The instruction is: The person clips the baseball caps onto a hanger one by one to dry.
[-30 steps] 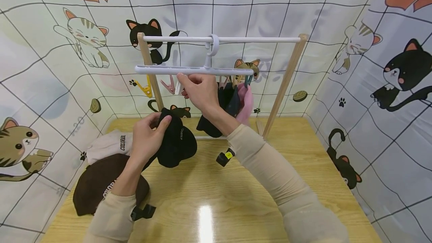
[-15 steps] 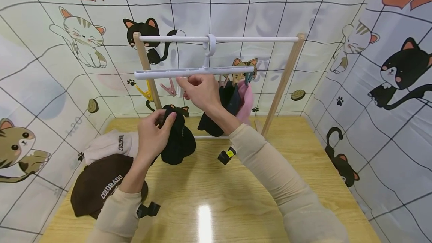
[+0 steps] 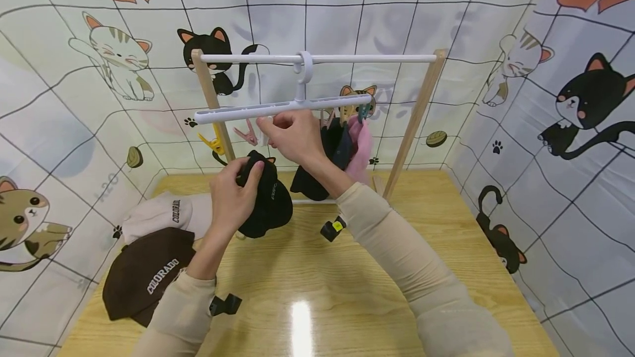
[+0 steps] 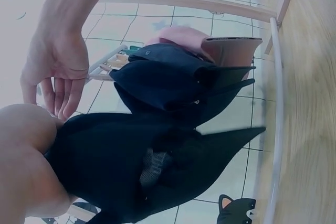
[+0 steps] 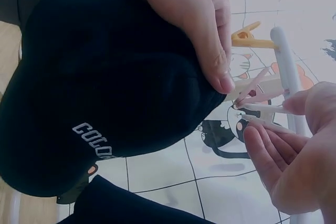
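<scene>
My left hand [image 3: 230, 197] grips a black baseball cap [image 3: 273, 205] with white lettering, thumb over its edge. The cap hangs below the left half of a pale hanger [image 3: 238, 112]. Just above, my right hand [image 3: 297, 139] pinches a white clothespin [image 5: 265, 108] fixed under the hanger bar. In the right wrist view, the clothespin's legs are spread, with the cap's edge close to their tips. Right of my right hand, dark caps [image 3: 339, 150] and a pink cap [image 3: 360, 150] hang from clothespins. A pink clothespin [image 3: 247, 134] and a yellow clothespin [image 3: 212, 139] hang toward the left end.
The hanger hooks over the white rod [image 3: 367, 59] of a wooden rack [image 3: 419, 114] on the table [image 3: 377, 269]. A brown cap [image 3: 149, 277] and an off-white cap [image 3: 159, 216] lie at the left. A cat-patterned sheet [image 3: 397, 15] stands behind.
My left hand has moved right and slightly up with the black cap, closer to the white clothespin. The hanger's left end has tilted down. My right hand keeps its pinch.
</scene>
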The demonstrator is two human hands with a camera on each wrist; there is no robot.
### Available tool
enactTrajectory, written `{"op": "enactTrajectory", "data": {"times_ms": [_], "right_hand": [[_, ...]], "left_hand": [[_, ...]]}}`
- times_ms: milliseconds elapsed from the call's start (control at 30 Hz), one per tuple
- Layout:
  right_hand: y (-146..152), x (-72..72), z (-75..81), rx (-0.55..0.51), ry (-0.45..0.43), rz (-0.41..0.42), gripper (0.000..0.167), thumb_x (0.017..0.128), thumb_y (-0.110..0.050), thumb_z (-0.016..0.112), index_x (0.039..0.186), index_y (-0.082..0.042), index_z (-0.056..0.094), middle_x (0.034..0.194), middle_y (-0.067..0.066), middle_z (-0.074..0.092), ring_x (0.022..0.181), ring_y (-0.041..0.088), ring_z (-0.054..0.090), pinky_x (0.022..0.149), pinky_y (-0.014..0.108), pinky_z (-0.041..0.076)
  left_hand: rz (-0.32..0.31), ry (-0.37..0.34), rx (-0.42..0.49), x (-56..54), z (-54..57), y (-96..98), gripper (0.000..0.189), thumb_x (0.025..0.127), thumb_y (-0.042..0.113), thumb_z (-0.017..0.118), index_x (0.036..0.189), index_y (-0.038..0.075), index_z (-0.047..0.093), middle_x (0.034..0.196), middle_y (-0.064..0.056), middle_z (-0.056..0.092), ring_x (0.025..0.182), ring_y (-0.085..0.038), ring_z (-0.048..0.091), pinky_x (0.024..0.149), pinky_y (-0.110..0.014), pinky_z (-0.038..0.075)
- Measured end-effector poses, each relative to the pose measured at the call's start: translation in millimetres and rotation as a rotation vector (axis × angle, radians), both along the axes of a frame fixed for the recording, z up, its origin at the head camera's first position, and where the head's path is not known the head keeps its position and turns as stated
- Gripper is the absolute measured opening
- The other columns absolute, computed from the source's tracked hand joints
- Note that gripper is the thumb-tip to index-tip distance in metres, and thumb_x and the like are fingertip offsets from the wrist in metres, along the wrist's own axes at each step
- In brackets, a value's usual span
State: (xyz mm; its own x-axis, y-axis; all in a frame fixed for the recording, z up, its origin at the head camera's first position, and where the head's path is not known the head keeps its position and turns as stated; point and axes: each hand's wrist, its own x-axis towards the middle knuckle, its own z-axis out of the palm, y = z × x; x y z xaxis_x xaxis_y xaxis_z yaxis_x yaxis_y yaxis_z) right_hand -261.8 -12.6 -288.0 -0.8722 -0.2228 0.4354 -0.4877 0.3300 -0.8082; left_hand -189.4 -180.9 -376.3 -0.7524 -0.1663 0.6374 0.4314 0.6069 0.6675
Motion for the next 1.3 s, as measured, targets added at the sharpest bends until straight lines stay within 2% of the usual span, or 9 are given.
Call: {"op": "enactTrajectory", "data": {"times_ms": [67, 167, 267, 533, 933, 1133, 1300], "right_hand": [[0, 0.2, 0.2, 0.012, 0.013, 0.006, 0.037, 0.107, -0.041, 0.078, 0.093, -0.007, 0.088, 0.078, 0.004, 0.080, 0.076, 0.016, 0.074, 0.059, 0.029, 0.047], [1, 0.4, 0.9, 0.027, 0.033, 0.009, 0.038, 0.106, -0.041, 0.078, 0.089, -0.008, 0.087, 0.076, 0.003, 0.080, 0.074, 0.016, 0.072, 0.058, 0.028, 0.045], [1, 0.3, 1.1, 0.039, 0.043, 0.008, 0.038, 0.106, -0.040, 0.078, 0.084, -0.011, 0.086, 0.074, 0.003, 0.079, 0.073, 0.017, 0.071, 0.058, 0.028, 0.043], [0, 0.7, 1.8, 0.071, 0.061, 0.002, 0.037, 0.106, -0.036, 0.078, 0.080, -0.011, 0.084, 0.073, 0.004, 0.075, 0.076, 0.019, 0.065, 0.061, 0.029, 0.043], [-2, 2.0, 2.5, 0.087, 0.064, -0.025, 0.033, 0.105, -0.034, 0.078, 0.083, -0.011, 0.085, 0.075, 0.005, 0.076, 0.077, 0.018, 0.064, 0.063, 0.028, 0.044], [-3, 1.3, 2.2, 0.094, 0.078, -0.033, 0.032, 0.105, -0.034, 0.078, 0.085, -0.010, 0.087, 0.075, 0.004, 0.077, 0.078, 0.017, 0.064, 0.063, 0.028, 0.043], [-3, 1.4, 1.4, 0.109, 0.109, -0.044, 0.031, 0.104, -0.032, 0.078, 0.085, -0.010, 0.087, 0.077, 0.005, 0.079, 0.077, 0.017, 0.066, 0.065, 0.028, 0.043]], "left_hand": [[0.016, 0.041, -0.022, -0.1, 0.6, 2.5, 0.029, 0.107, 0.023, 0.080, 0.118, -0.003, 0.082, 0.105, -0.023, 0.085, 0.086, -0.040, 0.083, 0.071, -0.018, 0.052], [0.038, 0.102, -0.047, -1.2, 1.5, 6.3, 0.028, 0.106, 0.021, 0.081, 0.116, -0.005, 0.082, 0.105, -0.024, 0.085, 0.086, -0.040, 0.083, 0.069, -0.034, 0.058], [0.047, 0.128, -0.046, -2.1, 2.5, 9.7, 0.027, 0.106, 0.019, 0.081, 0.115, -0.006, 0.081, 0.105, -0.024, 0.085, 0.088, -0.041, 0.083, 0.070, -0.044, 0.060], [0.051, 0.145, -0.035, -2.8, 3.6, 12.3, 0.025, 0.103, 0.016, 0.085, 0.112, -0.007, 0.082, 0.100, -0.025, 0.085, 0.085, -0.041, 0.083, 0.068, -0.039, 0.056], [0.039, 0.187, -0.064, -4.9, 4.8, 16.7, 0.024, 0.101, 0.013, 0.086, 0.111, -0.009, 0.083, 0.100, -0.026, 0.086, 0.083, -0.041, 0.084, 0.068, -0.056, 0.064], [0.050, 0.187, -0.083, -6.0, 5.2, 18.1, 0.025, 0.101, 0.014, 0.086, 0.111, -0.009, 0.083, 0.100, -0.027, 0.085, 0.085, -0.042, 0.085, 0.069, -0.057, 0.066], [0.074, 0.215, -0.127, -7.3, 4.9, 19.4, 0.022, 0.102, 0.014, 0.085, 0.110, -0.006, 0.085, 0.099, -0.025, 0.086, 0.087, -0.042, 0.085, 0.071, -0.057, 0.066]]}}
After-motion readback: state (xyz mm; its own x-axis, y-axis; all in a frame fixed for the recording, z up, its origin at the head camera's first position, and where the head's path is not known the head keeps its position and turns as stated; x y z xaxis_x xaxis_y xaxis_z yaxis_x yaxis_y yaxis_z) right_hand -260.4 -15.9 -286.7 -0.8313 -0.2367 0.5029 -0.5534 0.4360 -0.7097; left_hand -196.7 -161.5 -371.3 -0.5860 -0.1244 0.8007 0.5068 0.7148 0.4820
